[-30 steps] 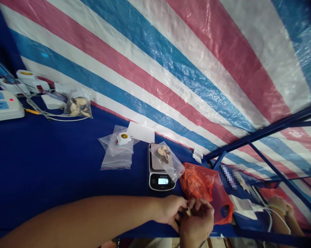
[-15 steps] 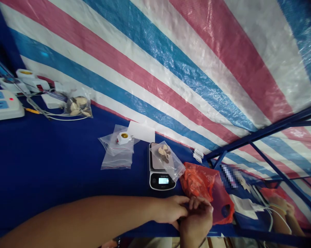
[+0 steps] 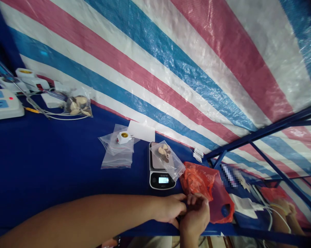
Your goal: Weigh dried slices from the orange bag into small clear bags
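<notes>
My left hand (image 3: 169,208) meets my cupped right hand (image 3: 195,217), fingers bent together just before the digital scale (image 3: 157,164); whether they pinch anything, I cannot tell. I judge this step to be fingertip work over my palm; the next move calls for loosening that clasp gently. A limp, clear zip bag (image 3: 174,167), with curled pale slices (image 3: 163,151) seemingly inside, overhangs the scale's flat plate. Beside it crumples a thin, glossy red plastic bag (image 3: 204,186); beyond hangs woven striped tarpaulin (image 3: 135,72).

On the display (image 3: 163,180) of the scale (image 3: 158,165), 11, then a blurred digit; lettering (image 3: 164,175) above, illegible.
</notes>
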A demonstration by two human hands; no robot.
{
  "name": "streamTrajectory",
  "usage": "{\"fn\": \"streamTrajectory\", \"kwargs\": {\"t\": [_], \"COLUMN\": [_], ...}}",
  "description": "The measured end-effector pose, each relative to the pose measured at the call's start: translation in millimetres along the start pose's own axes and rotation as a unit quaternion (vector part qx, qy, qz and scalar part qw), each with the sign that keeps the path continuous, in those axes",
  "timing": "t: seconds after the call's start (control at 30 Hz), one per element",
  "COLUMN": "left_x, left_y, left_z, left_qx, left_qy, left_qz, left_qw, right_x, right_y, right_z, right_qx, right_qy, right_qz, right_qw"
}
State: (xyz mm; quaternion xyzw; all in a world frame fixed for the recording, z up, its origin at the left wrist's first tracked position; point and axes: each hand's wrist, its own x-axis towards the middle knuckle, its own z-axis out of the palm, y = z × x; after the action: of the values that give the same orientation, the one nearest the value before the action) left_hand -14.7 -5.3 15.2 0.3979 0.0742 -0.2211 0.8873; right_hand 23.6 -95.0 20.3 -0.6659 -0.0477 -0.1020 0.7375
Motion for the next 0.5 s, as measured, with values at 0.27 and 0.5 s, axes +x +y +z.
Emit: {"fn": "streamTrajectory", "kwargs": {"t": [0.27,0.5], "left_x": [-4.1,6.1], "left_y": [-1.4,-8.7], "left_z": [6.0,4.8], "left_qx": [-0.013,0.007], "left_qy": [0.041,0.04], "left_qz": [0.016,0.029], "left_qw": [0.999,0.999], "right_x": [-5.1,-7.9], "right_y": [1.7,3.1], "right_z": [-0.6,-0.3], "right_qx": [-0.015,-0.04], "right_qy": [-0.021,-0.028], "right_qz": [-0.007,-0.016], "right_qw": [1.0,0.999]}}
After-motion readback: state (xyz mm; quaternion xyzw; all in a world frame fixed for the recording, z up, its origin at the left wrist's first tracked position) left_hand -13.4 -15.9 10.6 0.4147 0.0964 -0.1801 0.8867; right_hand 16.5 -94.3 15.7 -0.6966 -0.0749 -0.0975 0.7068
